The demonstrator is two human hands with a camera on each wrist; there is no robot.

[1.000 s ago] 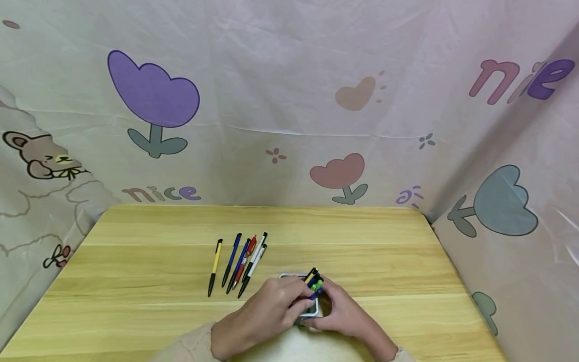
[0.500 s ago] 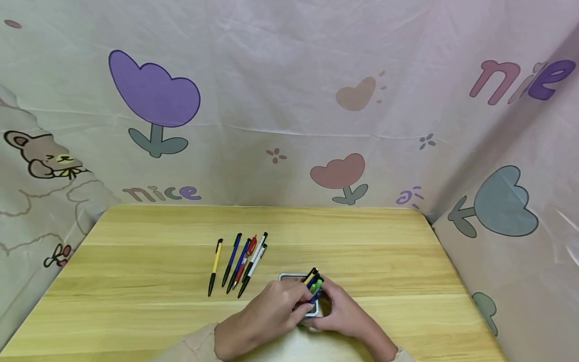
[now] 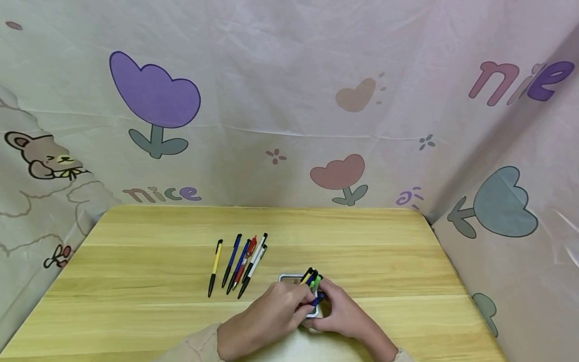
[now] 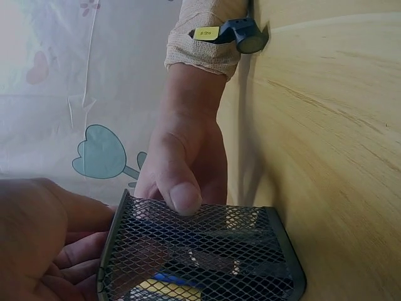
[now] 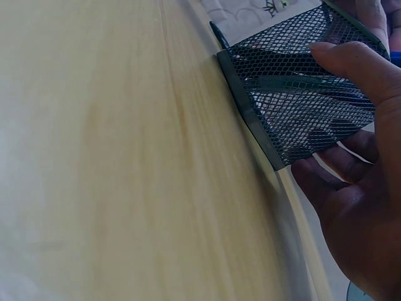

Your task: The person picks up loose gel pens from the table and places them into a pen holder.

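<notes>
Cup [image 5: 294, 88] (dark mesh, rim pale from above) stands upright on the table [image 3: 135, 261], near the person's side; whether its base sits fully flat is unclear. Pens [image 3: 307, 276] inside lean toward its right side. Step in hand, judged: working a blue pen [image 3: 318, 299] at the mouth, direction not readable. Best done with the cup braced, pressure light on the mesh, and the pen slid along its own length so neighbours do not snag.

Fingers: left hand [image 3: 273, 307] pinches the blue pen between thumb and forefinger; its other tips are hidden. Right hand [image 3: 344, 309] grips the cup, thumb on one wall, fingers around the far side, so the cup lies between them. Outward: six loose pens [image 3: 214, 269] to the cup's left, well apart from the right hand; printed cloth [image 3: 253, 75] behind.
</notes>
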